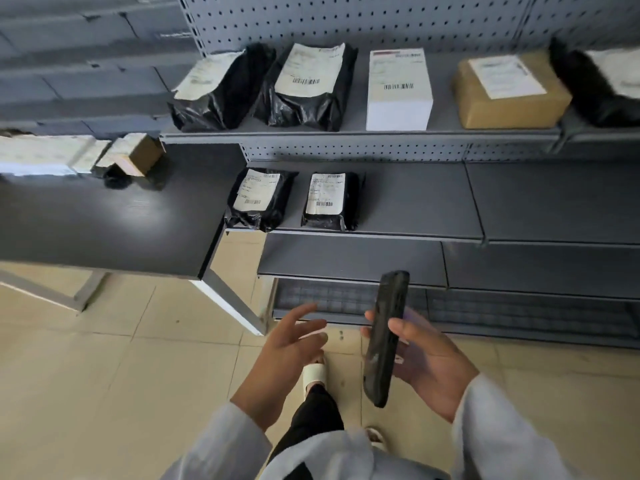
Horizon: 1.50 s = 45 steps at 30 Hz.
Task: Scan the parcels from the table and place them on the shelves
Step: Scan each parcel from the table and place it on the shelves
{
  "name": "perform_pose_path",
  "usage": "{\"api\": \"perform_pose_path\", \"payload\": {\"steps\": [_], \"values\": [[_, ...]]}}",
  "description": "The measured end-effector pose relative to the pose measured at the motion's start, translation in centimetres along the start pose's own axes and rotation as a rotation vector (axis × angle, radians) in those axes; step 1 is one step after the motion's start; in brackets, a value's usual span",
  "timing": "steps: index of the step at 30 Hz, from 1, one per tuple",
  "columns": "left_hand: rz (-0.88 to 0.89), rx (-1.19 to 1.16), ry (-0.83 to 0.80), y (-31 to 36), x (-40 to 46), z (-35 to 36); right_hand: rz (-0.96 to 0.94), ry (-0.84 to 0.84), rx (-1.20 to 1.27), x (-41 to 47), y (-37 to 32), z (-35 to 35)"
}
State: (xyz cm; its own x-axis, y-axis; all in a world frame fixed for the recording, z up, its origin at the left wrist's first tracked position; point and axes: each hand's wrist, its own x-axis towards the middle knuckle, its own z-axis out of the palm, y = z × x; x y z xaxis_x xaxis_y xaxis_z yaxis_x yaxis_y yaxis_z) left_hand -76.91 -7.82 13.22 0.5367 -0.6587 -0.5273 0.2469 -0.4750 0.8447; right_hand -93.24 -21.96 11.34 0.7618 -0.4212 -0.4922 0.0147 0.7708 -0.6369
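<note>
Between parcels: our right hand (420, 358) grips the scanner (385, 337), our left hand (287, 344) hangs empty, fingers spread. Remaining parcels (130, 155) crowd the table's (104, 233) far left edge; next, we judge, reach there and scan one.

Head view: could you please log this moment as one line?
left hand: open, empty | right hand: holds scanner | parcels: remain on table

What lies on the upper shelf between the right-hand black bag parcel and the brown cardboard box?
In the head view, a white box with a barcode label stands between the black bag parcel and the brown cardboard box on the upper shelf.
</note>
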Motion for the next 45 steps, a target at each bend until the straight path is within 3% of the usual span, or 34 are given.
{"api": "perform_pose_path", "payload": {"steps": [11,18,23,36,45], "values": [[-0.037,-0.053,0.191,-2.1,-8.4,-4.2,-0.026,-0.141,-0.148,-2.4,3.8,5.3],[0.007,-0.214,0.174,-2.8,-9.0,-7.6,-0.069,-0.121,-0.192,-2.4,4.8,8.7],[0.038,-0.293,0.186,-4.8,-11.3,-13.6,-0.038,-0.132,-0.265,-1.4,7.7,13.4],[0.026,-0.479,0.478,-12.7,-16.9,-33.7,0.041,-0.223,-0.35,4.8,16.7,29.9],[-0.002,-0.49,0.423,-12.0,-13.2,-39.7,0.104,-0.174,-0.41,9.2,17.7,34.3]]}}
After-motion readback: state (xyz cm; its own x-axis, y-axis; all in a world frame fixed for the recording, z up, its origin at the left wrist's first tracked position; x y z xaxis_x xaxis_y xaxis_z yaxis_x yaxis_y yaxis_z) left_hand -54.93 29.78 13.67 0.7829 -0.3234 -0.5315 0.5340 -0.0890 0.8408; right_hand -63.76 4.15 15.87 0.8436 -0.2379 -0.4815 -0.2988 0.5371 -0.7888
